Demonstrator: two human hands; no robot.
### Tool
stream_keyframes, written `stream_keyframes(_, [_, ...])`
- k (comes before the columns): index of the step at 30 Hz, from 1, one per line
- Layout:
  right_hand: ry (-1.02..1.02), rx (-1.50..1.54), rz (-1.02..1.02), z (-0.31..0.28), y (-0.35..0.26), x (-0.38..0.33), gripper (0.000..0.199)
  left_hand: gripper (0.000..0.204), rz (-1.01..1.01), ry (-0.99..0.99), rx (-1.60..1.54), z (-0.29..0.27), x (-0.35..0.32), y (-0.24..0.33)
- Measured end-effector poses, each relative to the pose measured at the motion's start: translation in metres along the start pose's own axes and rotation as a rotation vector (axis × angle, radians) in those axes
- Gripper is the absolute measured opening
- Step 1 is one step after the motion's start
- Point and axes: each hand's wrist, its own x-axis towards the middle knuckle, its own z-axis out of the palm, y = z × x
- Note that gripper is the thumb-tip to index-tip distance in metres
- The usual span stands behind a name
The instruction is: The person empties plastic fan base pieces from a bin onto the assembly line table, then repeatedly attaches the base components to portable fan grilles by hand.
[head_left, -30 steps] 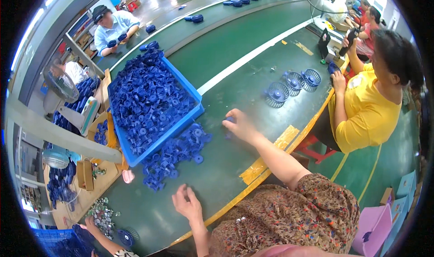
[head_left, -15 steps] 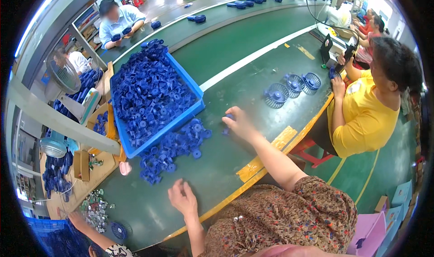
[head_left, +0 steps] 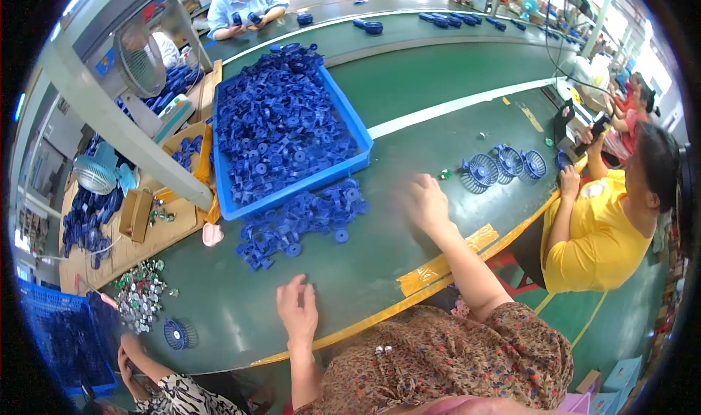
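My left hand hovers at the near edge of the green table, fingers apart and nothing in them. Over the middle of the table is my right hand, its fingertips smeared by motion, so I cannot make out whether it holds anything. A small green and silver piece sits just beyond it. Left of my right hand lies a loose heap of small blue plastic parts, spilled in front of a blue tray piled with the same parts.
Round blue fan-like cages lie to the right, near a co-worker in yellow. Another cage and a pile of small metal-and-green pieces are at left, by another person's hands. A white post rises beside the tray.
The view has shifted, so the tray and heap appear farther right. My right hand, earlier at a small blue part, has moved right towards the cages; that part no longer shows. My left hand remains near the edge.
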Motion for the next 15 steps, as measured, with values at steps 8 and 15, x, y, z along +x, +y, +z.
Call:
stream_keyframes(8, [-0.072, 0.100, -0.095, -0.009, 0.010, -0.031, 0.024, 0.020, -0.126, 0.111, 0.018, -0.031, -0.012, -0.023])
stream_keyframes(15, [-0.088, 0.065, -0.062, -0.008, 0.029, -0.033, 0.025, 0.014, -0.118, 0.312, 0.190, -0.068, -0.002, -0.029])
